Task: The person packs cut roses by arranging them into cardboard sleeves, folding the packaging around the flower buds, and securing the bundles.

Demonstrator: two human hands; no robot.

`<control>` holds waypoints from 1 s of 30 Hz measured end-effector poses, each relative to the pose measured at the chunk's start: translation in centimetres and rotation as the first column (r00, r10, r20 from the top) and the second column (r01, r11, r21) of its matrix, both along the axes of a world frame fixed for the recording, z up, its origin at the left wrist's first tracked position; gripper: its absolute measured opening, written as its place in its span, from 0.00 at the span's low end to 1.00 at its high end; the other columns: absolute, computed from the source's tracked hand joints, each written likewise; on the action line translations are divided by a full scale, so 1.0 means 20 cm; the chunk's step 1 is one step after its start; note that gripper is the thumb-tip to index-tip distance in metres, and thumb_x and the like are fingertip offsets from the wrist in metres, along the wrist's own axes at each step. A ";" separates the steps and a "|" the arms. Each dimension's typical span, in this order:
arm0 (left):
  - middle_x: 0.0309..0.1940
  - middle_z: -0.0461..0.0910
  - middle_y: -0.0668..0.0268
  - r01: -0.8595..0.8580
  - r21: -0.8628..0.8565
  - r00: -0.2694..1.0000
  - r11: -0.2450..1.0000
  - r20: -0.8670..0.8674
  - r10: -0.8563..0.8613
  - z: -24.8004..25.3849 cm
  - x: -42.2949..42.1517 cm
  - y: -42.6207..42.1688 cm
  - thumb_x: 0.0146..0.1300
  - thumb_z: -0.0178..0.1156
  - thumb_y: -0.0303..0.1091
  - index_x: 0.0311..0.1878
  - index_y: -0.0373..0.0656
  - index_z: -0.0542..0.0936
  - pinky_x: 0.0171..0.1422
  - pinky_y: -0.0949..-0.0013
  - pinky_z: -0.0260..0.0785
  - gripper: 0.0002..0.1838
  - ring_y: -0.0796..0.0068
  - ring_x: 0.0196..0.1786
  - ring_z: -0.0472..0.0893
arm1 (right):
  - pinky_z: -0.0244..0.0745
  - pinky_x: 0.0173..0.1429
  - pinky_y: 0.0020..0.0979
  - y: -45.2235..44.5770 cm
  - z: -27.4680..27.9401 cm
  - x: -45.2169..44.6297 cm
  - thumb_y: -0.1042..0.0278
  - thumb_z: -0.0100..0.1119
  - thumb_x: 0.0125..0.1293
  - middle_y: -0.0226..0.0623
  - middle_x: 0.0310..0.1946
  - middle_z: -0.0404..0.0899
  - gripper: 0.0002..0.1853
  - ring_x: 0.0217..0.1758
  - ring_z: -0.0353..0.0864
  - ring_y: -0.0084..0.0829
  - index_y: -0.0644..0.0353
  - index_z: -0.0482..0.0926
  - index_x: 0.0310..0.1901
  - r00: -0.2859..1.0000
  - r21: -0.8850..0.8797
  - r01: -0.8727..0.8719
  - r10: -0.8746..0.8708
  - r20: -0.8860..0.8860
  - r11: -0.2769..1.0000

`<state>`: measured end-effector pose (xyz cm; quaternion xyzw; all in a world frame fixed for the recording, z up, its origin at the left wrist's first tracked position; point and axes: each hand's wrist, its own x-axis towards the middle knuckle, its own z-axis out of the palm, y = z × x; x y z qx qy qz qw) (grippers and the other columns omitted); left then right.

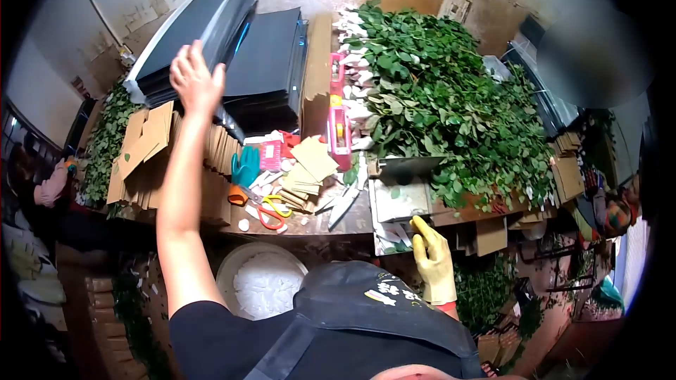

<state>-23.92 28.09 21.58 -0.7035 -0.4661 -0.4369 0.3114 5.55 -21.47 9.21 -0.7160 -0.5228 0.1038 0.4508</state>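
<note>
My left hand (pixel 197 83) is bare and stretched far forward, fingers extended. It is over the front end of a stack of black sheets (pixel 186 32); whether it touches them I cannot tell. A second stack of black sheets (pixel 262 60) lies to its right. Below the hand stand folded cardboard pieces (pixel 144 142). My right hand (pixel 433 264) wears a pale yellow glove, its fingers loosely extended and nothing visible in them. It is by the table's front edge, just below a white board with an upright dark metal plate (pixel 406 169).
Leafy green stems with white-wrapped ends (pixel 436 91) cover the table's right side. Orange-handled scissors (pixel 271 212), a teal glove (pixel 245 167), a pink tape dispenser (pixel 339 130) and cardboard pieces (pixel 315 157) lie mid-table. A white tub (pixel 227 274) stands below. Other people work at both sides.
</note>
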 end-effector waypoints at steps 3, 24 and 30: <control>0.65 0.76 0.55 -0.269 -0.293 0.960 0.917 -0.158 0.231 0.16 -0.19 0.24 0.56 0.77 0.53 0.74 0.46 0.70 0.73 0.47 0.67 0.46 0.49 0.69 0.73 | 0.81 0.59 0.38 0.07 0.01 0.06 0.75 0.62 0.71 0.51 0.53 0.88 0.19 0.54 0.89 0.47 0.66 0.81 0.63 0.999 0.006 -0.034 0.034 0.020 0.999; 0.37 0.80 0.60 0.543 -0.019 0.839 0.839 -0.039 -0.543 0.42 1.48 -0.97 0.60 0.63 0.24 0.56 0.50 0.78 0.31 0.61 0.82 0.20 0.60 0.32 0.85 | 0.68 0.78 0.44 0.36 0.38 0.85 0.59 0.75 0.67 0.54 0.71 0.75 0.48 0.74 0.75 0.46 0.66 0.57 0.81 0.895 0.247 -0.438 0.444 0.034 0.864; 0.45 0.76 0.58 0.917 -0.130 0.399 0.377 0.297 -0.868 0.08 2.07 -1.79 0.59 0.69 0.28 0.64 0.44 0.77 0.40 0.60 0.82 0.27 0.60 0.43 0.82 | 0.76 0.68 0.38 0.48 0.47 1.00 0.62 0.59 0.76 0.47 0.65 0.80 0.29 0.65 0.81 0.39 0.61 0.69 0.74 0.993 0.479 0.120 -0.107 -0.055 0.870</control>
